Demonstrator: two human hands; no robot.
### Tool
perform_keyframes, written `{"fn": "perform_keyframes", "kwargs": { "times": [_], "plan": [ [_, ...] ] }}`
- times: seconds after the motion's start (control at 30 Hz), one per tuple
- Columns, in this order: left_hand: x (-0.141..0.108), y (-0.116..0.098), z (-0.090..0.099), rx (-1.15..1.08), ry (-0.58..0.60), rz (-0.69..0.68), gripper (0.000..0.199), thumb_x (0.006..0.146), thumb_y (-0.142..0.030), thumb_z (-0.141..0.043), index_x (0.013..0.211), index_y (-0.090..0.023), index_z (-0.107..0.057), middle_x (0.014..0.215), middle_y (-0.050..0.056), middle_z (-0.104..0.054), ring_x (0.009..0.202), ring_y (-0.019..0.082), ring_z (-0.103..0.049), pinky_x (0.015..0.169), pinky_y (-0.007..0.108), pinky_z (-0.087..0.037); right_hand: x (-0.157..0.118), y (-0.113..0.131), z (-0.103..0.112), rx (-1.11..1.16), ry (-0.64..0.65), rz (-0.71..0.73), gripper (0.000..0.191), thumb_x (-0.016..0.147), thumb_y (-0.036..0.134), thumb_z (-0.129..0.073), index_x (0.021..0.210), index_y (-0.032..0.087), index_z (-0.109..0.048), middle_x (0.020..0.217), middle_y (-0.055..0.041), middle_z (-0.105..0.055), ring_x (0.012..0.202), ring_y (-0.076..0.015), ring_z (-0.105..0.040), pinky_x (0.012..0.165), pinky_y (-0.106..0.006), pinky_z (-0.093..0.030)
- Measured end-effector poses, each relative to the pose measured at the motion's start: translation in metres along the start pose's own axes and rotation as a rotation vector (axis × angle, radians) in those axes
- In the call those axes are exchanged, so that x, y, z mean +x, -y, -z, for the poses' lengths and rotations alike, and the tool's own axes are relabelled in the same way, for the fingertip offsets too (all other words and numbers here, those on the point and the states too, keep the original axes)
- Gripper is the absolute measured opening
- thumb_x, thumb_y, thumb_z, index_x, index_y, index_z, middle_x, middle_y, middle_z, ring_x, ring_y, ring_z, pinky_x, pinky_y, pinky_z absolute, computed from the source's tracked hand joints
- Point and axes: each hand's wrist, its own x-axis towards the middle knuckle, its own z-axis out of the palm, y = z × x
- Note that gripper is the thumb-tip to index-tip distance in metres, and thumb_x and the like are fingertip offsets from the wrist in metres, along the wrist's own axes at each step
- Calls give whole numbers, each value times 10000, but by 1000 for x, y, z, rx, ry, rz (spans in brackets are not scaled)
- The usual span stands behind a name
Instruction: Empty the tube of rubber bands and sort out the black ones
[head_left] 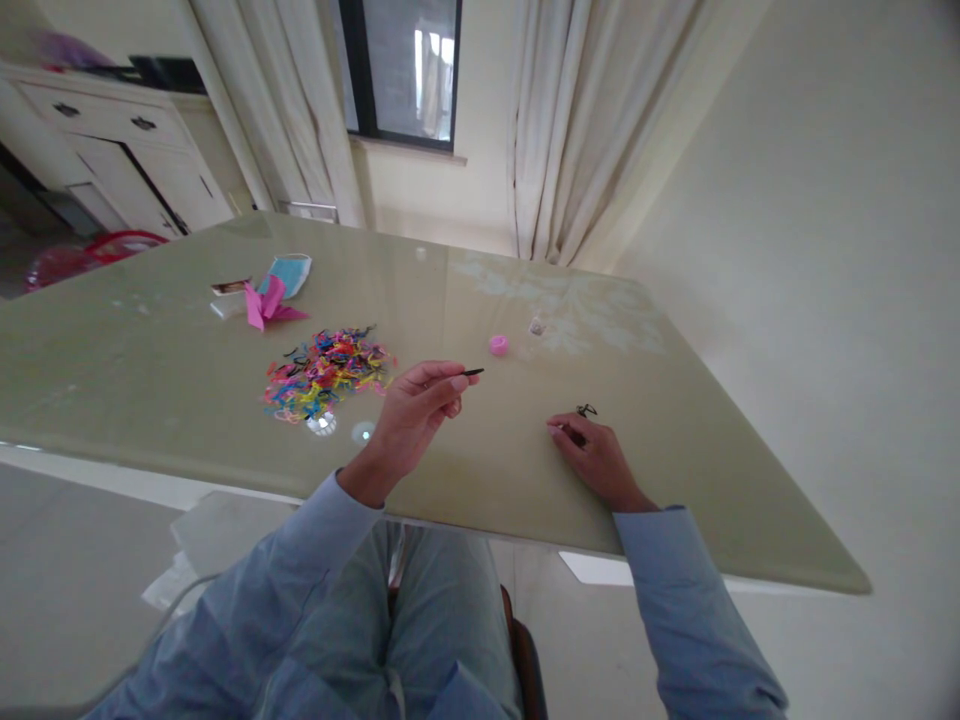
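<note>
My left hand (420, 410) is raised over the table, thumb and fingers pinched on a small black rubber band (474, 372) that pokes out to the right as a thin dark strip. On the tabletop to the right rests my right hand (596, 455), its thumb and forefinger closed together; whatever may be between them is hidden. Just behind its knuckles lie a few black rubber bands (587, 409), partly covered by the hand. A loose pile of many-coloured rubber bands (330, 370) spreads out left of my left hand.
A small pink ring-shaped object (499, 345) and a little clear piece (536, 326) lie beyond my hands. Further left are a pink folded paper (271, 303) and a blue face mask (289, 273). The glossy table (480, 480) has its near edge at my lap.
</note>
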Motion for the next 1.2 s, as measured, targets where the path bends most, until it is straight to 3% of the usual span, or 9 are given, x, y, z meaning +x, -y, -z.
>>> {"fn": "perform_keyframes", "kwargs": {
  "times": [0.33,0.53,0.63,0.73,0.83,0.9,1.07,1.2],
  "plan": [
    [12,4,-27,16,48,160,279,620,-290,-886,795,-146,-724,727,7,-698,518,41,-509,495,177,-389,-3,6,-1,-12,15,69,206,907,292,-568,937,194,-747,751,-42,-741,636,-164,-653,646,-268,-505],
    [36,34,-65,129,171,252,282,634,-309,-854,818,-148,-714,658,-30,-610,545,49,-494,505,179,-367,-11,13,-5,33,82,193,195,916,253,-570,966,204,-752,813,-51,-763,653,-152,-658,645,-250,-505],
    [54,63,-81,381,245,194,189,714,-276,-773,844,-150,-718,656,-21,-635,568,76,-525,530,202,-390,-12,14,-5,53,92,218,197,897,213,-572,967,192,-755,850,-64,-772,685,-156,-670,651,-248,-504],
    [70,93,-91,713,327,24,45,754,-156,-684,787,-142,-710,729,9,-696,658,106,-600,660,239,-469,-11,14,-5,73,87,194,187,887,183,-576,937,187,-757,848,-62,-773,699,-154,-676,645,-240,-494],
    [79,116,-95,969,408,-119,100,783,-117,-634,818,-144,-724,804,33,-733,744,138,-644,746,268,-500,-11,12,-7,81,78,184,177,878,164,-584,919,185,-755,826,-53,-768,680,-148,-664,624,-232,-476],
    [82,126,-95,1057,460,-128,123,793,-112,-626,847,-146,-730,834,41,-748,770,152,-664,768,278,-516,-11,9,-8,80,69,174,170,871,152,-591,913,181,-753,805,-46,-762,654,-141,-647,609,-227,-463],
    [85,137,-91,1080,482,-104,273,764,-66,-615,1009,-130,-716,959,66,-766,805,154,-692,791,269,-544,-10,5,-9,80,66,144,154,867,156,-600,891,177,-751,767,-36,-749,634,-136,-635,606,-227,-457],
    [82,124,-75,1087,473,-176,237,782,-88,-597,977,-146,-720,943,54,-765,782,146,-685,773,263,-541,-9,7,-5,102,45,93,166,893,210,-588,911,184,-752,789,-37,-756,654,-146,-658,619,-236,-479]
  ]
}}
